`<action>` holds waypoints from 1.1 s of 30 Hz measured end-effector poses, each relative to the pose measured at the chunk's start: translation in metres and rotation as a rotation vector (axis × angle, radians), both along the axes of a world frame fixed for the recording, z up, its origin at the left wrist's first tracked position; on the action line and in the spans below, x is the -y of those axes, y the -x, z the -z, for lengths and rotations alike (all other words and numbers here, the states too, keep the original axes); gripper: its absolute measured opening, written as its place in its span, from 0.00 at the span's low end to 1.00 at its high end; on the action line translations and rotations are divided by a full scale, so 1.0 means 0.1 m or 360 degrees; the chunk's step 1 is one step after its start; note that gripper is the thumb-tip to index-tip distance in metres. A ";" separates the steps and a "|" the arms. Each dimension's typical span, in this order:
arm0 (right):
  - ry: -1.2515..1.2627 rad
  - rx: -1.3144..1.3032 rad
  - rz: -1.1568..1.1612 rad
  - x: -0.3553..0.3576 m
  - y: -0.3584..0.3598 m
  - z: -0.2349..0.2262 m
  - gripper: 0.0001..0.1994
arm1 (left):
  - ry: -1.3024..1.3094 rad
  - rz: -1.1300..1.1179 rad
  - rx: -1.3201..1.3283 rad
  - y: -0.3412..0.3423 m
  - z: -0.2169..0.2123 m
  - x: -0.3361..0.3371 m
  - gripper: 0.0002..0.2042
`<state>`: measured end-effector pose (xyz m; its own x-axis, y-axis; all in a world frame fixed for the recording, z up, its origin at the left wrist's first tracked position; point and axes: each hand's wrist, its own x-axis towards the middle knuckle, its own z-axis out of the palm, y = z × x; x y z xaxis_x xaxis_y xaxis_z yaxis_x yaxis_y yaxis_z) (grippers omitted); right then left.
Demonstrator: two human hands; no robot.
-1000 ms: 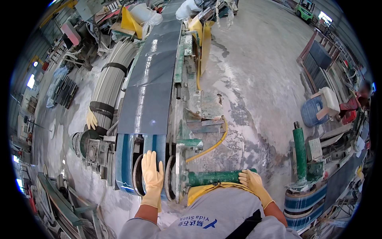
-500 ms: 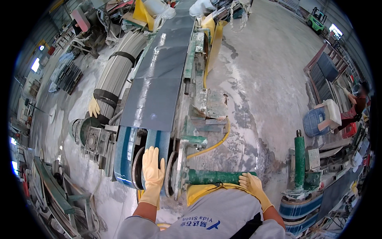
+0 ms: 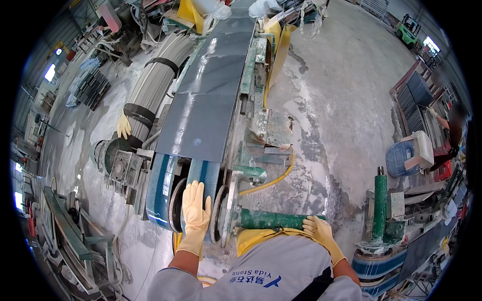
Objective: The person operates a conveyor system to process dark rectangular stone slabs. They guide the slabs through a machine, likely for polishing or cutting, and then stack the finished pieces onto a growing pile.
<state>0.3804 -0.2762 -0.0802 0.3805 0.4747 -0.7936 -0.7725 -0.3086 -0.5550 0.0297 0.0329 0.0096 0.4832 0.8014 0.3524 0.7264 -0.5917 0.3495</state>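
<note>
My left hand [image 3: 195, 213], in a yellow rubber glove, lies flat with fingers together on the blue ribbed belt [image 3: 203, 173] at the near end of a conveyor. Dark grey stone slabs [image 3: 206, 113] lie end to end on that belt, running away from me. My right hand [image 3: 320, 232], also gloved, rests on the right end of a green horizontal cylinder [image 3: 268, 219] fixed to the machine's side. I wear a grey shirt and a yellow apron.
A stack of pale slabs bound with black straps [image 3: 153, 88] lies left of the conveyor, with a stray yellow glove [image 3: 123, 126] on it. A yellow hose [image 3: 273, 178] runs over the wet concrete floor. A green post [image 3: 380, 203] and a blue barrel [image 3: 404, 158] stand at right; another person [image 3: 449, 133] works far right.
The view has shifted closer over the conveyor end. Both hands stay where they were, left on the belt, right on the green cylinder.
</note>
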 end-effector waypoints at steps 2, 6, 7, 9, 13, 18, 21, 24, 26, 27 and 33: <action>0.0004 0.0001 -0.0013 0.01 0.00 0.01 0.18 | -0.0003 0.0002 0.0003 0.00 0.00 0.01 0.23; 0.0002 0.0016 -0.0038 0.02 0.00 0.01 0.18 | -0.0022 0.0002 0.0017 0.03 0.02 0.04 0.22; 0.0002 0.0018 -0.0042 0.01 0.00 0.00 0.18 | -0.0031 0.0001 0.0018 0.04 0.03 0.04 0.23; 0.0013 0.0019 -0.0053 0.01 0.01 -0.01 0.18 | -0.0050 -0.0004 0.0020 0.06 0.05 0.05 0.23; 0.0030 0.0036 -0.0046 -0.02 0.04 -0.08 0.18 | -0.0046 -0.0017 0.0030 0.06 0.03 0.08 0.22; 0.0070 0.0027 0.0010 -0.04 0.06 -0.08 0.17 | 0.0613 -0.0514 0.0823 -0.07 0.11 -0.09 0.25; 0.0104 0.0091 0.0085 -0.05 0.05 -0.15 0.16 | 0.1417 -0.0951 0.2035 -0.19 -0.01 -0.57 0.31; 0.0069 0.0115 0.0156 -0.05 0.08 -0.18 0.15 | 0.0990 -0.0437 -0.0018 -0.05 0.07 -1.02 0.25; 0.0042 0.0105 0.0247 -0.01 0.13 -0.19 0.15 | 0.2025 -0.0781 0.2026 -0.09 0.22 -1.32 0.23; 0.0037 0.0087 0.0291 0.02 0.16 -0.21 0.15 | 0.2201 -0.0920 0.2718 -0.10 0.27 -1.43 0.22; 0.0010 -0.0036 0.0514 0.40 0.33 -0.02 0.15 | 0.2202 -0.1161 0.2870 -0.31 0.16 -1.43 0.19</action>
<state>0.3474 -0.3162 -0.0778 0.4928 0.3272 -0.8063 -0.8434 -0.0486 -0.5352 0.0610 0.1763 -0.0062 0.0774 0.6727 -0.7358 -0.7194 0.5487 0.4260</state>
